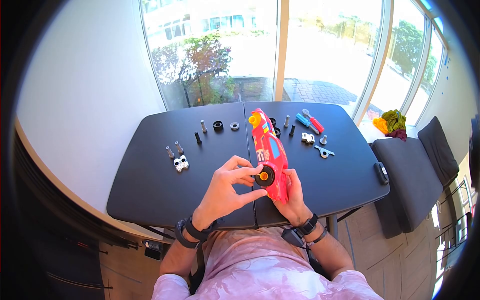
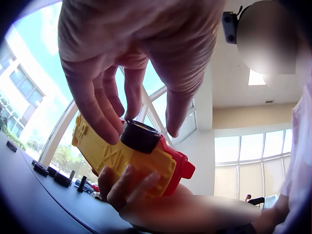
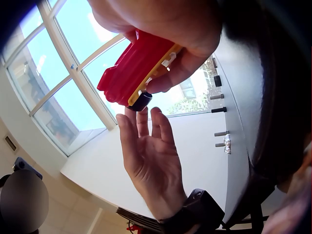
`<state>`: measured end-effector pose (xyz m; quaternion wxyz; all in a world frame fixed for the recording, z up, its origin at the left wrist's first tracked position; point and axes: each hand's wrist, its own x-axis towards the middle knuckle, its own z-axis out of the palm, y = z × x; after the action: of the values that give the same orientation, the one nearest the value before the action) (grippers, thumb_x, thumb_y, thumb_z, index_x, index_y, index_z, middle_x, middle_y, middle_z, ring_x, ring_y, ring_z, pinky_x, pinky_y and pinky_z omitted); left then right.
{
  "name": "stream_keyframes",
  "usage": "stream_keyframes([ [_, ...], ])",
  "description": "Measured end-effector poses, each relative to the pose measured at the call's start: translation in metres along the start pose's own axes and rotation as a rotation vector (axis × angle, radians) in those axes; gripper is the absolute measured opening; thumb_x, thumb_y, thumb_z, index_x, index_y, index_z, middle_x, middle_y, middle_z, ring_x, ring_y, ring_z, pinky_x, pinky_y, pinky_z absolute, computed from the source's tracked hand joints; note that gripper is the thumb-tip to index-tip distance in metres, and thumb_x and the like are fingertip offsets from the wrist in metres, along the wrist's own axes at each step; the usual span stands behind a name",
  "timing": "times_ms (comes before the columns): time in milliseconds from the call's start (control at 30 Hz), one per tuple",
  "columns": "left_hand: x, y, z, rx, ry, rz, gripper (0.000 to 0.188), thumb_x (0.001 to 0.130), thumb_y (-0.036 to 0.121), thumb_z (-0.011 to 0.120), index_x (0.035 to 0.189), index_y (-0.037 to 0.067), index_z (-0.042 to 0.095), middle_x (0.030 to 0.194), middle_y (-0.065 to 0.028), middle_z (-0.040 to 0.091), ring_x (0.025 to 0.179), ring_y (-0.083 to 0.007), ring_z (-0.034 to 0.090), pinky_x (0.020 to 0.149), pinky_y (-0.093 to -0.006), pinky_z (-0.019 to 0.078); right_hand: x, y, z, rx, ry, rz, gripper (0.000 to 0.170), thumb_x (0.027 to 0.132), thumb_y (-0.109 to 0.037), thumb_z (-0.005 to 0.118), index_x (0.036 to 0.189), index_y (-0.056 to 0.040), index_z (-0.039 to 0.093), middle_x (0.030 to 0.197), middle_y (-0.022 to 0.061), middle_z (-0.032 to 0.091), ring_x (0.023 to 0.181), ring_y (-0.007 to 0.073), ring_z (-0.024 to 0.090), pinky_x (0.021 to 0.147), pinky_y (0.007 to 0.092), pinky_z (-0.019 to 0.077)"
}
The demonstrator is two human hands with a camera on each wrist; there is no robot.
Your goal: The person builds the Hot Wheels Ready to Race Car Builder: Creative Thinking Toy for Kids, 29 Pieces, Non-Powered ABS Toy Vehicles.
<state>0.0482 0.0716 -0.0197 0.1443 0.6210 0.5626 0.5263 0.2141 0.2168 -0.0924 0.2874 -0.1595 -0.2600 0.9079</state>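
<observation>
Red car [image 1: 273, 156] is hiding its yellow bottom [image 2: 105, 150] from head view, not left wrist, right hand [image 1: 292, 197] gripping, left hand [image 1: 224, 189] loosely spreading, with room above table [image 1: 325, 185]

Right hand [image 1: 295, 197] grips red toy car [image 1: 273, 155] by its side, above black table [image 1: 142, 180]. Left hand [image 1: 225, 186] has fingers and thumb apart around black wheel [image 1: 270, 176], one fingertip at wheel rim. Yellow hub [image 1: 254, 119] shows at far end of car. Left table half: black ring [image 1: 218, 126], grey ring [image 1: 234, 126], bolts, silver part [image 1: 181, 163]. Right half: blue screwdriver [image 1: 306, 123] beside red-handled tool [image 1: 316, 125]; near them, white block [image 1: 308, 138].
</observation>
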Motion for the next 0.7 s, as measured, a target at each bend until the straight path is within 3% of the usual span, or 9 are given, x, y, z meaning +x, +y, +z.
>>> stream_keyframes([
  [133, -0.002, 0.014, -0.013, 0.193, 0.053, 0.055, 0.029, 0.086, 0.018, 0.099, 0.105, 0.002, 0.086, 0.113, -0.0085, 0.072, 0.086, -0.0151, 0.077, 0.075, -0.0298, 0.0652, 0.002, 0.001, -0.006, 0.014, -0.022, -0.022, 0.046, 0.113, -0.038, 0.051, 0.141, -0.0042, 0.063, 0.12, 0.0096, 0.079, 0.101, 0.0219, 0.079, 0.082, 0.036, 0.0647],
  [200, -0.001, 0.013, -0.027, 0.27, -0.015, 0.005, 0.024, 0.087, 0.019, 0.098, 0.093, 0.001, 0.084, 0.102, -0.0077, 0.075, 0.08, -0.014, 0.075, 0.071, -0.0282, 0.0618, 0.003, 0.001, -0.009, 0.02, -0.038, -0.021, 0.045, 0.113, -0.038, 0.052, 0.139, -0.0039, 0.063, 0.117, 0.0107, 0.08, 0.098, 0.0234, 0.08, 0.08, 0.0361, 0.0649],
  [233, -0.001, 0.012, -0.034, 0.309, -0.049, -0.02, 0.024, 0.087, 0.019, 0.098, 0.087, 0.001, 0.083, 0.096, -0.0073, 0.076, 0.077, -0.0134, 0.074, 0.069, -0.0274, 0.0601, 0.003, 0.0, -0.008, 0.02, -0.038, -0.017, 0.044, 0.113, -0.038, 0.052, 0.138, -0.0037, 0.064, 0.117, 0.0112, 0.08, 0.097, 0.0241, 0.08, 0.079, 0.0359, 0.0649],
  [267, 0.001, 0.003, -0.035, 0.271, 0.017, -0.037, 0.034, 0.089, 0.031, 0.097, 0.078, 0.002, 0.08, 0.086, -0.0082, 0.077, 0.07, -0.0169, 0.075, 0.061, -0.0311, 0.0562, 0.002, 0.0, -0.008, 0.019, -0.039, -0.014, 0.044, 0.113, -0.038, 0.052, 0.137, -0.0036, 0.064, 0.116, 0.0117, 0.08, 0.096, 0.0247, 0.08, 0.078, 0.0358, 0.0649],
  [367, 0.017, -0.004, -0.058, 0.356, 0.117, -0.127, 0.029, 0.091, 0.027, 0.093, 0.082, 0.003, 0.079, 0.09, -0.0093, 0.078, 0.07, -0.0206, 0.076, 0.062, -0.0341, 0.0579, 0.003, 0.0, -0.007, 0.051, -0.033, -0.004, 0.045, 0.113, -0.039, 0.052, 0.138, -0.0033, 0.064, 0.115, 0.0121, 0.08, 0.094, 0.026, 0.08, 0.077, 0.035, 0.0643],
  [467, 0.047, -0.03, -0.087, 0.661, 0.13, -0.137, 0.01, 0.091, 0.009, 0.088, 0.092, 0.001, 0.081, 0.103, -0.0073, 0.08, 0.091, -0.0224, 0.08, 0.081, -0.0351, 0.0623, 0.004, 0.0, -0.01, 0.045, -0.062, -0.005, 0.045, 0.113, -0.039, 0.053, 0.137, -0.0034, 0.064, 0.115, 0.0121, 0.08, 0.096, 0.026, 0.08, 0.077, 0.0354, 0.0643],
  [567, 0.072, -0.102, -0.104, 1.118, 0.021, 0.193, 0.007, 0.091, 0.004, 0.08, 0.097, 0.006, 0.082, 0.116, -0.0031, 0.08, 0.12, -0.0247, 0.074, 0.108, -0.046, 0.0556, 0.004, -0.001, -0.011, 0.035, -0.087, -0.007, 0.044, 0.112, -0.039, 0.053, 0.137, -0.0037, 0.064, 0.115, 0.0121, 0.08, 0.097, 0.0262, 0.08, 0.078, 0.036, 0.0643],
  [667, 0.082, -0.17, -0.116, 1.598, -0.114, 0.328, 0.012, 0.095, 0.009, 0.074, 0.097, 0.012, 0.086, 0.121, -0.0017, 0.078, 0.134, -0.0229, 0.065, 0.12, -0.0517, 0.0441, 0.004, 0.001, -0.009, 0.05, -0.03, 0.003, 0.043, 0.112, -0.039, 0.054, 0.136, -0.0041, 0.065, 0.115, 0.0121, 0.08, 0.097, 0.0261, 0.08, 0.078, 0.0364, 0.0643],
  [700, 0.086, -0.183, -0.119, 1.639, -0.164, 0.253, 0.013, 0.096, 0.011, 0.073, 0.097, 0.013, 0.086, 0.119, -0.0016, 0.078, 0.13, -0.0228, 0.067, 0.119, -0.0526, 0.0443, 0.004, 0.0, -0.008, 0.049, -0.02, 0.006, 0.043, 0.112, -0.039, 0.054, 0.135, -0.0042, 0.065, 0.115, 0.0121, 0.08, 0.097, 0.0261, 0.08, 0.079, 0.0364, 0.0641],
])
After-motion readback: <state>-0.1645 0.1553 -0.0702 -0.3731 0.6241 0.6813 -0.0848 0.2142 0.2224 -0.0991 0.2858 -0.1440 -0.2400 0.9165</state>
